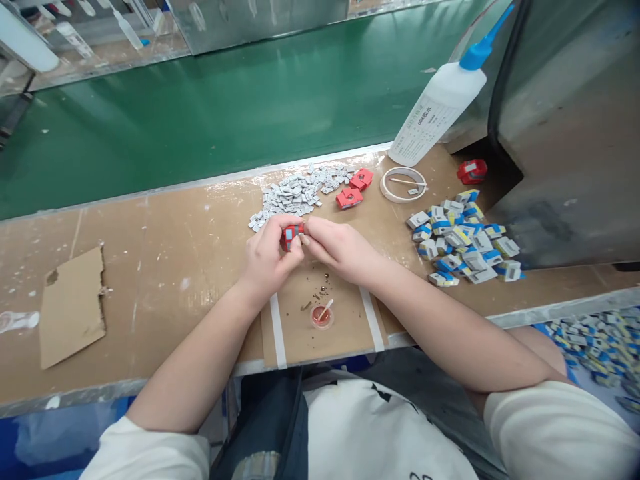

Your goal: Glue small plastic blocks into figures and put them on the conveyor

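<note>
My left hand [271, 257] is closed around a small red toy car [289, 235] with a light-blue window-like patch. Fingers and thumb of my right hand [337, 248] are pinched together against the car's right end; what they hold, if anything, is hidden. Just beyond the hands lies a pile of small grey-white flat pieces [293, 197]. Two more red pieces [349, 197] sit at the pile's right end. Closer to my body stands a little clear cup [321, 317] of reddish contents, a white stick [326, 309] leaning in it.
At right are a heap of white, blue and yellow blocks [467, 243], a tape roll [384, 188], a tilted white bottle with blue nozzle [437, 110] and another red piece [471, 171]. Torn cardboard [73, 310] lies left. A green belt [200, 127] runs behind; a metal housing [575, 147] stands right.
</note>
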{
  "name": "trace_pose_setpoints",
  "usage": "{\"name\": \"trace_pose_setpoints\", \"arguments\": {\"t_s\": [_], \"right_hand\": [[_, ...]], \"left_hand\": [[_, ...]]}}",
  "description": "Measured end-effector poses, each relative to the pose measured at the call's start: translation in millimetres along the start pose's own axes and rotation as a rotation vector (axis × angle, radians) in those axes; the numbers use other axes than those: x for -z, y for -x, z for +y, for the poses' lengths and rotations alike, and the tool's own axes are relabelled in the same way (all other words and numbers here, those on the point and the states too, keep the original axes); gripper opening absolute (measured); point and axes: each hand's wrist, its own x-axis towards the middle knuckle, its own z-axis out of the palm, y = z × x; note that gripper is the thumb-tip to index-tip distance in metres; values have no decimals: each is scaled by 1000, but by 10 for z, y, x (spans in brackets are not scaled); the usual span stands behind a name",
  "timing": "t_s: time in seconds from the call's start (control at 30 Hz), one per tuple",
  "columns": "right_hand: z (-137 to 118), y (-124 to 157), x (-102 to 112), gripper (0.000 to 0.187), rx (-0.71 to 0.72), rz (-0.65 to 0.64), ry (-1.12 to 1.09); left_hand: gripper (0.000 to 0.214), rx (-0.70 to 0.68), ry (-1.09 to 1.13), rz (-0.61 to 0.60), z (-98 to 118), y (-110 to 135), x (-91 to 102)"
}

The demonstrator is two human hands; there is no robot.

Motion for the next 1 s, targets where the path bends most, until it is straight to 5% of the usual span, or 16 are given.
{"name": "trace_pose_setpoints", "arguments": {"t_s": [0.23, 0.57, 0.7, 1.0], "right_hand": [[130, -30, 47, 40, -15, -52, -17], [82, -38, 50, 32, -89, -154, 217], [80, -27, 29, 32, -63, -114, 222], [106, 16, 44, 33, 314, 152, 412]], "left_hand": [[39, 234, 346, -170, -103, -27, -58], [39, 255, 224, -222, -109, -8, -26], [35, 182, 176, -177, -87, -13, -25], [26, -122, 99, -4, -10, -10, -24]]}}
